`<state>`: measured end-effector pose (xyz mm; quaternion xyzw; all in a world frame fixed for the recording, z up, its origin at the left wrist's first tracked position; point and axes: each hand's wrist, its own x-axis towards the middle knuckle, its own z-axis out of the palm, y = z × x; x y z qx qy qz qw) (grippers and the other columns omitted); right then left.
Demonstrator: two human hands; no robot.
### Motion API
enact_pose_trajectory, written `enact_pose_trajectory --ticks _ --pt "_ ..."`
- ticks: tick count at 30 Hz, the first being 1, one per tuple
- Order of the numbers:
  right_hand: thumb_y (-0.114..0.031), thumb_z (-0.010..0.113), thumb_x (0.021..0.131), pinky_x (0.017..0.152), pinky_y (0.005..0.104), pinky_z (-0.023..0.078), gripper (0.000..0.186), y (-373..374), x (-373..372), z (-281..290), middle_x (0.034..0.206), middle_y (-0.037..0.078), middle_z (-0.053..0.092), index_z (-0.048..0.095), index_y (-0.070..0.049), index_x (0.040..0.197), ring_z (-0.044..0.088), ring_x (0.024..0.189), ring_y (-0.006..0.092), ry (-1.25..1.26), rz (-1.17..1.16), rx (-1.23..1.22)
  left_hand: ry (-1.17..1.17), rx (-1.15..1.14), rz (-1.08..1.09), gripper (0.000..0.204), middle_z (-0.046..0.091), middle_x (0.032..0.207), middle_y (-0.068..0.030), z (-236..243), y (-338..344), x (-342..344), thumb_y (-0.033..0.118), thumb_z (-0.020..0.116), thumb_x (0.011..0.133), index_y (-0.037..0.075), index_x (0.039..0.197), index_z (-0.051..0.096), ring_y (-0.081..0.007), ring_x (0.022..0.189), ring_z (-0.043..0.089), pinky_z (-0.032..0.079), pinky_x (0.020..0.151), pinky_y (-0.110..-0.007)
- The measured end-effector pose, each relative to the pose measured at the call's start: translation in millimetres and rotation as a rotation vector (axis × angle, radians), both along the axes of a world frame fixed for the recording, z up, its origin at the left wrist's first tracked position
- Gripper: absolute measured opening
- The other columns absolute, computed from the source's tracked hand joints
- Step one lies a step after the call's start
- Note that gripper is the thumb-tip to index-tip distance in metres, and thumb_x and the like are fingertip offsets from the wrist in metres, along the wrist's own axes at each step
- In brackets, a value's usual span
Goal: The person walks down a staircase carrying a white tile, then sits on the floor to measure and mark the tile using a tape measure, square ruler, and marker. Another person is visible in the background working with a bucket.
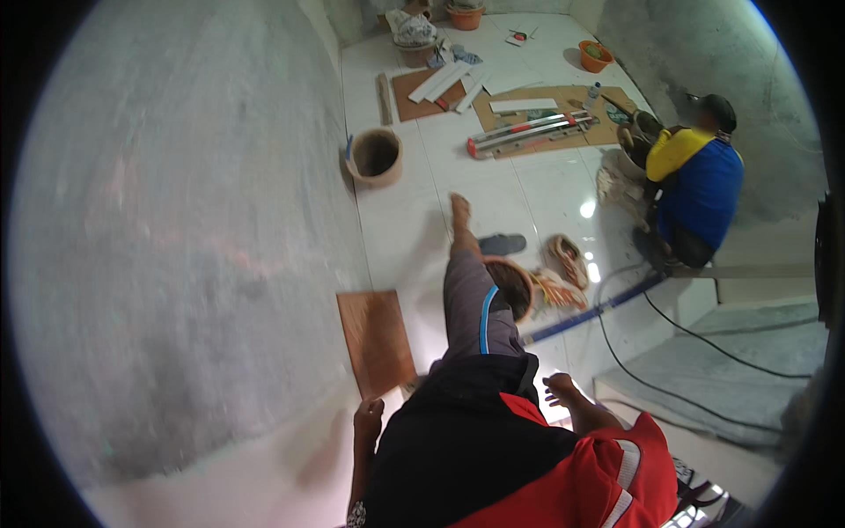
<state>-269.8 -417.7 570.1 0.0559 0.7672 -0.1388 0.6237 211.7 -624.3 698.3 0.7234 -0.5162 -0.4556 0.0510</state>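
Note:
My left hand (368, 414) hangs low beside my body, just below a brown board (368, 334) lying by the left wall; its fingers are curled, and what they hold, if anything, is hidden. My right hand (561, 388) is held out at my right side with fingers apart and empty. My bare foot (459, 211) is forward on white tiles, near a dark sandal (502, 244). A brown bucket (519, 282) is partly behind my leg, beside crumpled tan cloth (565, 262) and a blue bar (563, 325).
A person in blue and yellow (695, 194) crouches at the right by a bucket. Black cables (647, 387) cross the lower right step. Another bucket (374, 158) stands by the left wall. Cardboard (607, 132) with metal bars (528, 132), tile strips and orange tubs (595, 58) lie farther back.

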Motion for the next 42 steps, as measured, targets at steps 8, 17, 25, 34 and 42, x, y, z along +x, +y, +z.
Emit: enact_pose_trajectory --ticks 8,17,25,34,42 --pt "-0.030 0.069 0.092 0.067 0.0424 0.056 0.038 -247 -223 -175 0.085 0.014 0.068 0.068 0.003 0.110 0.070 0.080 0.0321 0.498 -0.189 -0.544 -0.121 -0.006 -0.493 0.045 0.071 0.118 -0.0197 22 -374 -252 0.026 0.064 0.097 -0.001 0.133 0.061 -0.0266 0.109 0.070 0.053 0.094 -0.036" --pt "-0.030 0.068 0.096 0.060 0.0331 0.055 0.052 -571 -337 -19 0.100 0.014 0.071 0.058 0.003 0.135 0.068 0.073 0.0187 0.050 -0.485 -0.431 -0.325 0.462 -0.354 0.058 0.069 0.123 -0.0235 80 -521 -282 0.040 0.066 0.095 -0.004 0.132 0.062 -0.0315 0.116 0.066 0.049 0.101 -0.038" --pt "-0.041 0.066 0.094 0.066 0.0409 0.056 0.049 -602 -371 39 0.079 0.019 0.071 0.071 0.007 0.101 0.070 0.068 0.0271 0.178 -0.170 -0.399 -0.181 0.268 -0.480 0.051 0.070 0.112 -0.0227 117 -618 -442 0.036 0.069 0.092 -0.003 0.125 0.065 -0.0298 0.107 0.068 0.051 0.094 -0.038" --pt "-0.070 0.062 0.089 0.069 0.0413 0.055 0.077 -633 -373 172 0.073 0.019 0.069 0.071 0.006 0.085 0.071 0.069 0.0304 -0.053 0.390 -0.222 -0.097 -0.009 -1.154 0.039 0.065 0.115 -0.0199 99 -730 -585 0.033 0.074 0.085 0.004 0.112 0.070 -0.0382 0.108 0.063 0.051 0.093 -0.045" --pt "-0.044 0.071 0.093 0.072 0.0405 0.053 0.045 -677 -380 180 0.076 0.018 0.069 0.073 0.001 0.087 0.068 0.074 0.0252 -0.125 0.129 -0.310 -0.061 0.331 -1.301 0.028 0.071 0.092 -0.0152 48 -871 -669 0.032 0.072 0.086 0.006 0.095 0.073 -0.0362 0.091 0.068 0.053 0.082 -0.043"
